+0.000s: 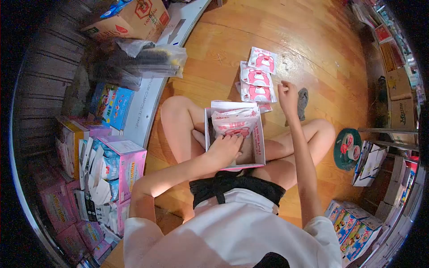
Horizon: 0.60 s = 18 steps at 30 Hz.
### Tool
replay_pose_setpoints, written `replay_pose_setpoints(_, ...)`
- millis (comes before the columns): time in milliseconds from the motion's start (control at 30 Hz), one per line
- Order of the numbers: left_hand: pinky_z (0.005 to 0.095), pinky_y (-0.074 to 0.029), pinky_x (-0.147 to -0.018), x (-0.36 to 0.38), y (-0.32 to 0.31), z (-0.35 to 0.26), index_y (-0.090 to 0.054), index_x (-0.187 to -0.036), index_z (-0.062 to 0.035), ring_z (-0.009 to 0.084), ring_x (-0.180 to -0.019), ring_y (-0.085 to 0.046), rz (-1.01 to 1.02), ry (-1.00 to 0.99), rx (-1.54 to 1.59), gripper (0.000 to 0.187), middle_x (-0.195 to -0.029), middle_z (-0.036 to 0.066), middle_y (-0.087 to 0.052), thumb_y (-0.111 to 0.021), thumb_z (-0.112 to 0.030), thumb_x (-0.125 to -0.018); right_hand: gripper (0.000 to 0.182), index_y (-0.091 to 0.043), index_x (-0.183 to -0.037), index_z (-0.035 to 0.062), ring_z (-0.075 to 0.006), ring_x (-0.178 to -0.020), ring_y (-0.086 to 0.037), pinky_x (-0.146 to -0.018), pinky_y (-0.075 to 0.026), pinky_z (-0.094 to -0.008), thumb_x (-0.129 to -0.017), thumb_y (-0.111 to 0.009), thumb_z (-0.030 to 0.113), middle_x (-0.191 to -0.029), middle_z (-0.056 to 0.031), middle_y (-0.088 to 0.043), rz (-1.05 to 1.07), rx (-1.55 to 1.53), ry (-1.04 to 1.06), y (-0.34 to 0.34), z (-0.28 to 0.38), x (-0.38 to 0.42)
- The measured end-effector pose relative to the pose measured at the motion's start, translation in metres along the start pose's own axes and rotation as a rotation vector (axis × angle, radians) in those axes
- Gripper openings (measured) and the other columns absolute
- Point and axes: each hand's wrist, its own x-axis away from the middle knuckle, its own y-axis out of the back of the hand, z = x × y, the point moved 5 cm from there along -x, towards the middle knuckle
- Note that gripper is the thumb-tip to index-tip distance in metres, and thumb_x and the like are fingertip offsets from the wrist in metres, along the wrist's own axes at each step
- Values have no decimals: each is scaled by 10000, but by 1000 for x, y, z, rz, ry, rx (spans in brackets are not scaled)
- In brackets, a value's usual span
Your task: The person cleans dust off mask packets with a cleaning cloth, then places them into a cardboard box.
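An open white and pink box (260, 144) sits in my lap between my crossed legs. Several white and pink mask packets (235, 119) with a bear print stand upright at its far end. My left hand (227, 148) reaches into the box, its fingers bent against the front packet; the fingertips are partly hidden. Beyond the box, more bear-print packets (259, 78) lie overlapping in a column on the floor. My right hand (287, 91) is raised just right of that column, its fingers curled in, with nothing visible in them.
Stacked pink boxes (127, 167) and a blue box (111, 105) line the left side. A cardboard carton (129, 22) stands behind a plastic bag (156, 60). On the right are a dark sock-like cloth (303, 102), a green round container (342, 156) with tape rolls, and loaded shelves.
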Motion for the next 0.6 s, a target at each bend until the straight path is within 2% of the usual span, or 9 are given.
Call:
replay_pose_setpoints(100,402,-445,-813,0,-3,1,-434,-1275,38,297,-972,-570,-26,-3,-5,578,-1090,165,-569,-599,-311,-845,474,-582,-1065,-78,-358,-949,-586,-817,-463,-413,-806,-671,308,-1011,-257,-604,-162,233,109,-27,-11,-48)
replay_pose_setpoints(200,406,-446,-814,1,-7,0,-429,-1277,35,296,-966,-568,-15,-1,-18,581,-1081,161,-567,-597,-315,-846,556,-589,-983,-106,-321,-685,-602,-644,-495,-390,-735,-744,368,-818,-198,-624,-69,94,-321,-57,-56,-97)
replay_pose_setpoints(300,406,-446,-812,4,-4,-1,-427,-1276,38,291,-966,-566,-18,-6,-42,586,-1075,156,-561,-593,-323,-845,558,-591,-882,-88,-211,-462,-490,-429,-417,-347,-680,-794,390,-674,-99,-573,60,-399,-679,-72,-73,-111)
replay_pose_setpoints(333,406,-447,-813,5,-5,-2,-428,-1276,38,290,-966,-566,-24,-5,-38,587,-1074,155,-560,-593,-324,-844,481,-593,-804,-31,-121,-426,-396,-345,-296,-300,-669,-812,375,-656,-38,-529,136,-642,-936,-80,-76,-108)
replay_pose_setpoints(433,404,-449,-809,6,-3,-2,-432,-1271,49,289,-946,-571,-50,1,4,592,-1063,164,-570,-590,-330,-845,408,-584,-769,-5,-119,-414,-390,-329,-253,-305,-674,-814,318,-651,-43,-526,82,-564,-879,-81,-75,-112)
replay_pose_setpoints(467,403,-449,-805,6,-4,-2,-434,-1267,52,289,-941,-573,-54,1,4,590,-1057,168,-574,-589,-331,-846,325,-586,-779,11,-124,-458,-424,-352,-267,-296,-712,-791,254,-660,-40,-519,65,-515,-931,-86,-84,-114)
replay_pose_setpoints(567,394,-453,-797,4,-4,-3,-460,-1240,58,287,-925,-581,-65,-8,7,570,-1029,174,-591,-585,-338,-850,278,-577,-878,5,-155,-528,-503,-383,-362,-313,-759,-745,192,-702,-51,-537,230,-654,-852,-96,-109,-125)
replay_pose_setpoints(600,394,-453,-798,4,-1,-4,-468,-1233,57,287,-923,-582,-73,-11,16,562,-1027,173,-593,-584,-339,-851,241,-555,-975,2,-195,-650,-578,-527,-500,-346,-822,-673,147,-793,-67,-565,182,-815,-831,-87,-84,-120)
